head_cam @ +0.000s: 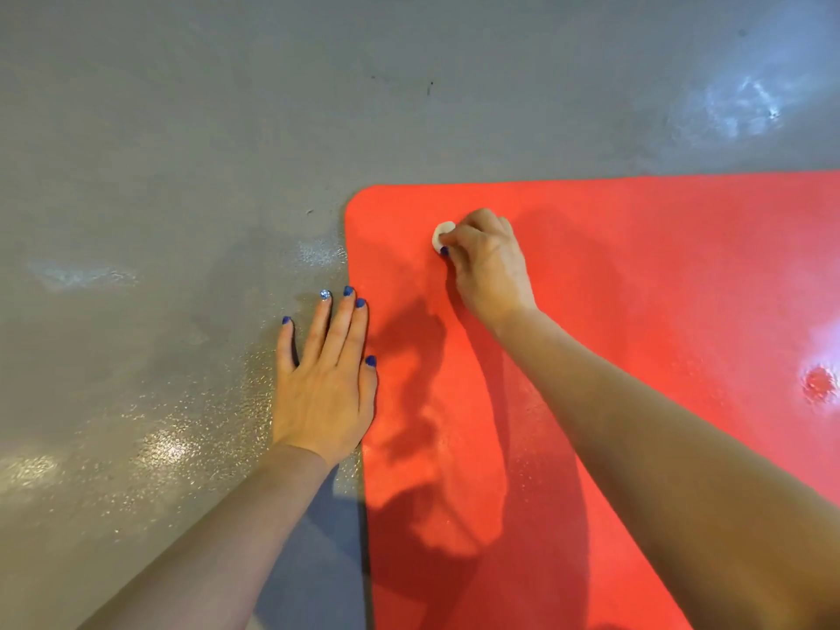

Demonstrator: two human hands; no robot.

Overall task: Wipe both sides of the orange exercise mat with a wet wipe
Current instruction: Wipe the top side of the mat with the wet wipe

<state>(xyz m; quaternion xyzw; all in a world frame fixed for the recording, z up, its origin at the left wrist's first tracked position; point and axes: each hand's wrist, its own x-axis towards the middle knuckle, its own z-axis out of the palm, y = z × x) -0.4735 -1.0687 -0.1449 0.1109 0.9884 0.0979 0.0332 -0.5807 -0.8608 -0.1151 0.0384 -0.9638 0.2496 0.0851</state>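
The orange exercise mat (636, 275) lies flat on the floor and fills the right half of the view, its rounded far-left corner at upper centre. My right hand (488, 261) is on the mat near that corner, fingers curled round a small bunched white wet wipe (441, 235) that pokes out at the fingertips and touches the mat. My left hand (325, 379) lies flat with straight fingers on the floor, right at the mat's left edge, thumb touching the mat.
Glossy grey floor (159, 197) surrounds the mat on the left and far side, with light glare patches. A bright reflection spot (818, 384) shows on the mat at the right. My shadow falls across the mat's near left part.
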